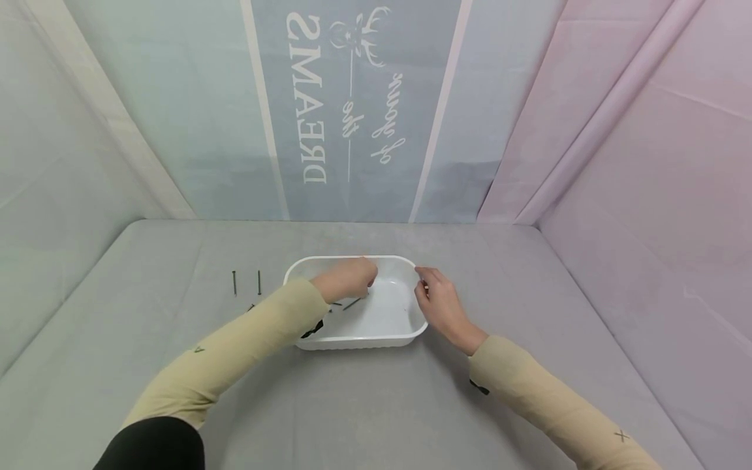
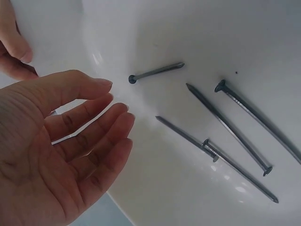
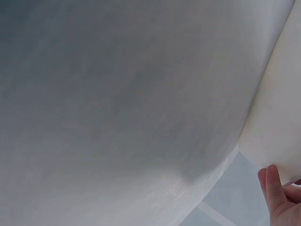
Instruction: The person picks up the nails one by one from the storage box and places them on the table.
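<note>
five nails (image 2: 227, 128), by the left wrist view, lie inside the white tray (image 1: 352, 339); two of them overlap with their heads side by side, so the count is probably right but hard to swear to. one shorter nail (image 2: 157, 72) lies by itself, nearest the left thumb. the left hand (image 1: 348, 277) is over the tray, its fingers loosely bent and its thumb apart from them, holding nothing; the nails lie just beyond its fingertips. the right hand (image 1: 444, 303) grips the tray's right end, two fingers flat against the outer wall with the rim between them and the thumb.

on the grey table (image 1: 364, 405), left of the tray, two loose nails (image 1: 259, 282) lie apart and nearly parallel. nearer the person, a third piece (image 1: 250, 307) shows just past the left sleeve (image 1: 247, 352), which covers part of it. both sleeves are tan; the left has a small green mark, the right sleeve (image 1: 540, 391) a dark cross. a black rounded shape (image 1: 153, 444) cuts into the lower left. behind the table hangs a blue-grey backdrop (image 1: 382, 196) with white lettering and an antlered head, and a pinkish drape (image 1: 664, 196) stands on the right.
</note>
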`<action>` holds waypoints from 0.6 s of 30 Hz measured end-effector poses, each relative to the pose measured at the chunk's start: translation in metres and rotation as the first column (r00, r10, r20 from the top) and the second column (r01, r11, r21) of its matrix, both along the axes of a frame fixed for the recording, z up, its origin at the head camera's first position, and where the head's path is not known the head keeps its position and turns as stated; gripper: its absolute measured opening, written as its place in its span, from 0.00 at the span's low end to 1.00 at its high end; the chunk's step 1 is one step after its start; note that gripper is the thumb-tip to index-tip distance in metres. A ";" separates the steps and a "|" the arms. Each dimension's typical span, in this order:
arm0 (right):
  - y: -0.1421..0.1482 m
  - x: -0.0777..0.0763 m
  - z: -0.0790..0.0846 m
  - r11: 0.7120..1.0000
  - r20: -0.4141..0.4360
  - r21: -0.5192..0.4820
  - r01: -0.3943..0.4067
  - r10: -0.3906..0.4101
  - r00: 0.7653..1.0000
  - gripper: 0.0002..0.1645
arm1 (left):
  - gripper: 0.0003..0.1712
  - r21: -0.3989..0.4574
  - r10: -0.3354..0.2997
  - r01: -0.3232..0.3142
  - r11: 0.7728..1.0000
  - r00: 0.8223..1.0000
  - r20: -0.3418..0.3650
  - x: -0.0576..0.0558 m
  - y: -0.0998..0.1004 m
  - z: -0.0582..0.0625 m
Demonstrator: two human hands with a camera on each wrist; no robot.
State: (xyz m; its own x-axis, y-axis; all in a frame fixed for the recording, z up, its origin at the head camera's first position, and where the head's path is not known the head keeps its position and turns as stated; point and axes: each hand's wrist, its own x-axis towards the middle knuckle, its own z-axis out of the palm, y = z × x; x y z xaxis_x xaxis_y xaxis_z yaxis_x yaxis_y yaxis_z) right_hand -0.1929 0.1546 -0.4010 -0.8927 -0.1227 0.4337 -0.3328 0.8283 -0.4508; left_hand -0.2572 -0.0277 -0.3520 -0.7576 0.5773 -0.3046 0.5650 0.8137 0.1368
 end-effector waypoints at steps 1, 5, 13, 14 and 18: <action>0.000 0.000 0.000 1.000 0.000 -0.002 -0.001 0.001 1.000 0.19 | 0.03 -0.008 -0.004 0.004 1.000 1.000 -0.005 0.000 0.001 -0.002; 0.000 0.001 0.000 1.000 0.000 -0.006 -0.002 0.002 1.000 0.19 | 0.02 -0.035 -0.007 0.006 0.999 0.999 -0.033 0.000 0.002 -0.008; 0.001 0.000 0.000 1.000 0.006 -0.010 -0.004 0.004 1.000 0.19 | 0.06 -0.032 -0.044 0.042 0.999 0.997 -0.066 0.000 0.002 -0.016; 0.001 0.000 0.000 1.000 0.009 -0.009 -0.003 0.003 1.000 0.19 | 0.06 -0.029 -0.044 0.042 0.999 0.997 -0.067 0.000 0.002 -0.016; 0.002 -0.001 0.000 1.000 0.011 -0.005 -0.002 0.002 1.000 0.19 | 0.06 -0.027 -0.037 0.035 0.999 0.997 -0.064 0.000 0.003 -0.017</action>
